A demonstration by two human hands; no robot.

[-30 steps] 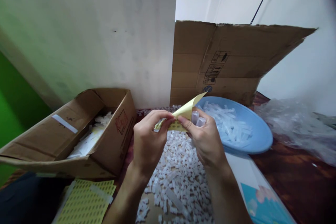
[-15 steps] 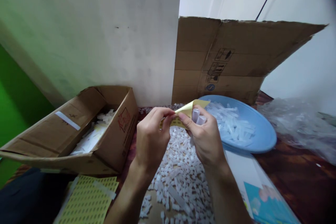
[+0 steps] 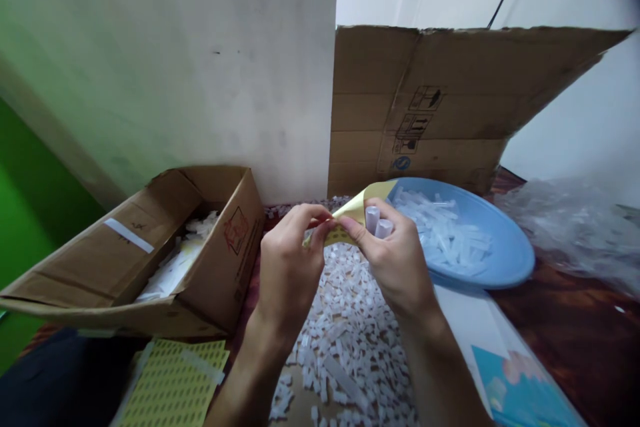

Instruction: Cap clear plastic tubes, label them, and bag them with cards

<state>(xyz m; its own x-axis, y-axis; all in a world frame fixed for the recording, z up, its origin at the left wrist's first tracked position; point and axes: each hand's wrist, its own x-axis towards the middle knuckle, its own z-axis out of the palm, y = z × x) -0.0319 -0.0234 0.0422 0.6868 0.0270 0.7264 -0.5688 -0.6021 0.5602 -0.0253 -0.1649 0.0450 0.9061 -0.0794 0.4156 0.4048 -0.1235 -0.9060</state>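
A curled yellow sticker sheet (image 3: 356, 208) with small dark prints spans both hands above the pile of small white pieces (image 3: 350, 307). My left hand (image 3: 293, 253) pinches the sheet's left edge between thumb and fingertips. My right hand (image 3: 393, 257) is closed, its thumb against the sheet close to the left fingertips. Two whitish translucent tubes (image 3: 373, 219) stick out between the right thumb and index finger; their lower parts are hidden in the palm. Whether a sticker has been lifted is too small to tell.
An open cardboard box (image 3: 210, 267) with white scraps stands left. More yellow sticker sheets (image 3: 167, 383) lie in front of it. A blue basin (image 3: 515, 260) of translucent tubes sits right, near crumpled clear plastic (image 3: 565, 220). Flattened cardboard (image 3: 465, 93) leans behind.
Both hands keep nearly the same pinch on the sheet, whose raised corner has shifted slightly. The camera view has moved a little.
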